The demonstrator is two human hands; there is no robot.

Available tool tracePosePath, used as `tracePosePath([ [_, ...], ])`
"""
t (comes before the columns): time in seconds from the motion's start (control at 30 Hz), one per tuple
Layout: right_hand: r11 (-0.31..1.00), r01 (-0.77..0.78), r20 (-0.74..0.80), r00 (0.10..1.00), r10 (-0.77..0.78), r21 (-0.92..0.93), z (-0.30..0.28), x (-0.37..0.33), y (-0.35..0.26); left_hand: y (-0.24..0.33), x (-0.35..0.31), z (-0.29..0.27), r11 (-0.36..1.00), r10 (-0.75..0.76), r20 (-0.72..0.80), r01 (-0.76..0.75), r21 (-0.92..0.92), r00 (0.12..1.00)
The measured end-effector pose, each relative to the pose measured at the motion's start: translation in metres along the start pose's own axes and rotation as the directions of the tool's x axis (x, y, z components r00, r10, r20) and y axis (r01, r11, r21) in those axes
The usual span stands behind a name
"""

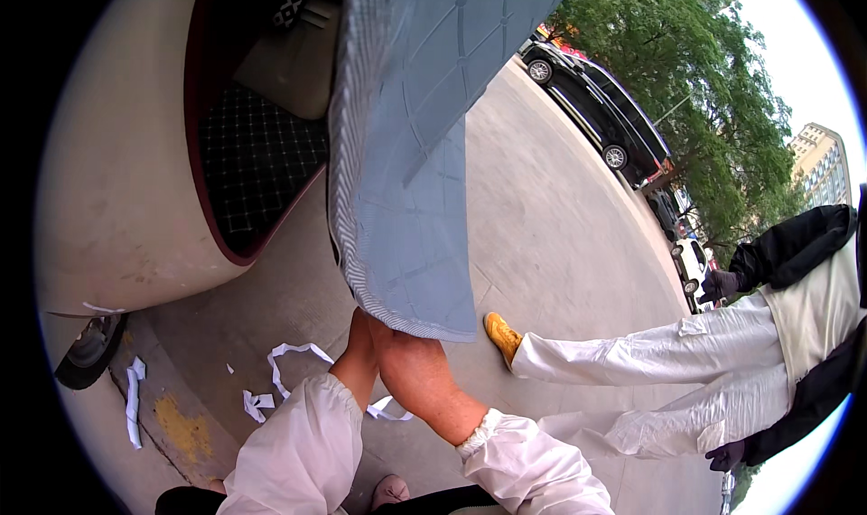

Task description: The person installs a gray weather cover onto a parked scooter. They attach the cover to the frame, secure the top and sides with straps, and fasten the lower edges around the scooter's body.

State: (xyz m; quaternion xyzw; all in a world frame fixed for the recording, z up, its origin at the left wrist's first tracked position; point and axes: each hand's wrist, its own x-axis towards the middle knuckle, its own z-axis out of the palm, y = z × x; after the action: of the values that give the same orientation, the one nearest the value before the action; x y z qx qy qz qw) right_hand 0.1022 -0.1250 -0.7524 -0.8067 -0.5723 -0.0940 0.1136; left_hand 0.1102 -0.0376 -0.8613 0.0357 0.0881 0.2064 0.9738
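Observation:
A grey-blue quilted sheet (411, 217) with a zigzag-woven border hangs at the centre, its rounded lower corner just above my wrists. My left hand (360, 334) and my right hand (404, 357) come together at that lower edge, close beside each other. The sheet hides the fingers of both, so I cannot tell how they grip it. White gathered cuffs end partway up my forearms. Left of the sheet stands a cream vehicle body (126, 172), its opening edged in dark red trim. Inside lies a black mat (257, 167) with pale grid stitching.
White strips (289, 354) lie curled and crumpled on the pavement, one more (135, 402) near the vehicle's wheel (92, 351). At right stands a person (668, 352) in pale trousers and yellow shoes. Farther off are a parked black car (596, 104), a white car (694, 266) and trees (668, 72).

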Motion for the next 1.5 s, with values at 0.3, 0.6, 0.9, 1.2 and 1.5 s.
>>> tracePosePath([
  [0.3,0.966,-0.087,-0.244,0.969,0.026,-0.245,0.02,0.013,0.042,0.02,-0.03,0.027,0.939,0.014,-0.184,0.051,0.34,0.983],
  [0.6,0.963,-0.095,-0.254,0.967,0.029,-0.251,0.005,-0.001,0.052,0.024,-0.035,0.021,0.845,-0.047,0.131,-0.031,0.534,0.99],
  [0.9,0.958,-0.165,-0.191,0.974,0.12,-0.236,-0.014,0.008,0.024,0.024,-0.03,0.022,0.63,0.151,0.149,-0.211,0.747,0.977],
  [1.2,0.969,-0.132,-0.258,0.963,0.076,-0.207,-0.007,0.003,0.035,0.024,-0.036,0.026,0.461,0.201,0.227,-0.297,0.836,0.953],
  [1.5,0.977,-0.149,-0.246,0.963,0.109,-0.152,-0.004,0.001,0.039,0.025,-0.033,0.023,0.511,0.128,0.187,-0.226,0.83,0.974],
])
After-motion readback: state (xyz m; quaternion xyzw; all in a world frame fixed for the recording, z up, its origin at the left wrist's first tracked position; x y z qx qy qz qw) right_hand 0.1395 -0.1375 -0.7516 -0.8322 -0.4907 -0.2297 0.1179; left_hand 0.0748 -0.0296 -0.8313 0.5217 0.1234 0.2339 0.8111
